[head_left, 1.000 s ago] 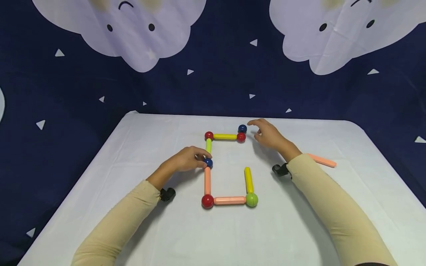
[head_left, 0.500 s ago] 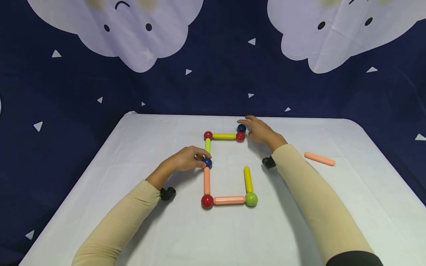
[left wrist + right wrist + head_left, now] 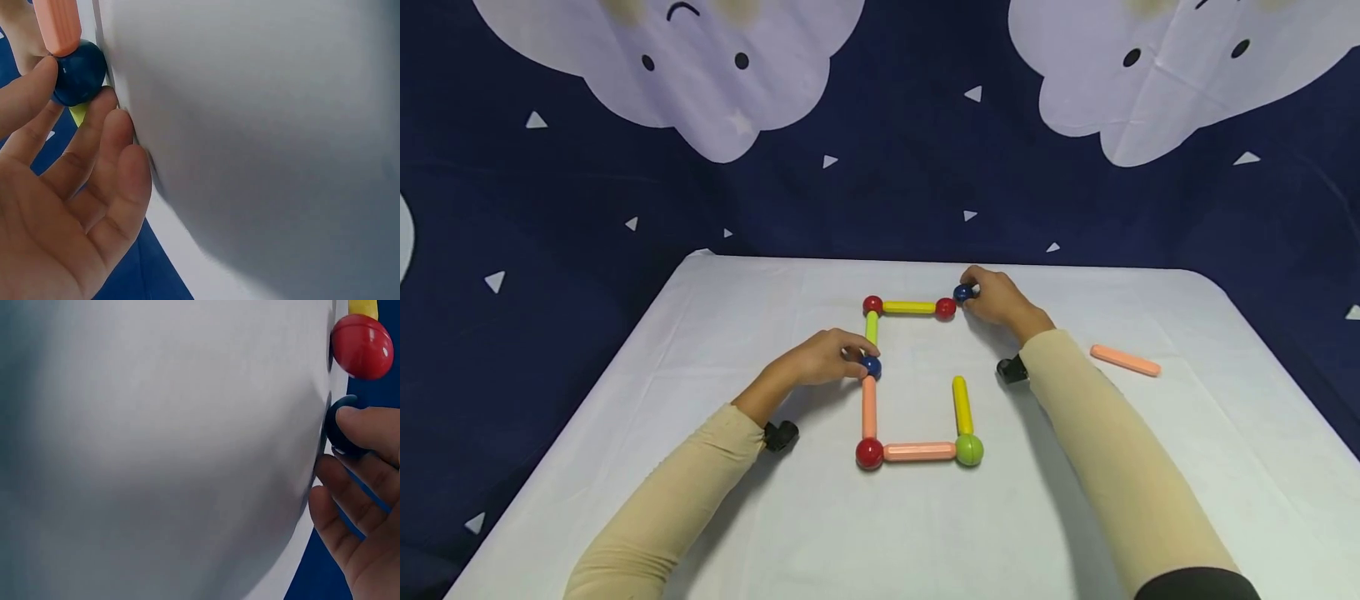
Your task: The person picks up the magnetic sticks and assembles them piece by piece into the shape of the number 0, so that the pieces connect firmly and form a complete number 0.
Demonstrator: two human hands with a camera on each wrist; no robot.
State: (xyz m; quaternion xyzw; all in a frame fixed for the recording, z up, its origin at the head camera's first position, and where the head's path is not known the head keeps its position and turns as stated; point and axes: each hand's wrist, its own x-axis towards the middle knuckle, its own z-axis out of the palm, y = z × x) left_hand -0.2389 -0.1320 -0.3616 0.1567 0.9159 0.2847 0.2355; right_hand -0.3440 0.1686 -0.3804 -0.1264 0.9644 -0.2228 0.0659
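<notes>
My left hand (image 3: pixel 820 360) pinches a blue ball (image 3: pixel 872 367) between thumb and fingers. A lime stick (image 3: pixel 872 327) runs from that ball to a red ball (image 3: pixel 872 305) at the back, and a peach stick (image 3: pixel 57 25) meets it in front. At the back, a yellow stick (image 3: pixel 910 307) ends at another red ball (image 3: pixel 946 308). Just right of this, my right hand (image 3: pixel 998 298) pinches a dark blue ball (image 3: pixel 345 428) with thumb and fingertips. In the right wrist view a small gap separates the dark blue ball from the red ball (image 3: pixel 362 347).
Nearer the front, a red ball (image 3: pixel 869 453), a peach stick (image 3: pixel 920 452) and a green ball (image 3: pixel 969 450) form the bottom side. A yellow stick (image 3: pixel 962 404) points backward from the green ball. One loose peach stick (image 3: pixel 1125 360) lies at right on the white tabletop (image 3: pixel 760 517).
My right hand came left to the dark blue ball, took hold of it, and shifted it from behind the red ball to its right side. The left hand stayed put.
</notes>
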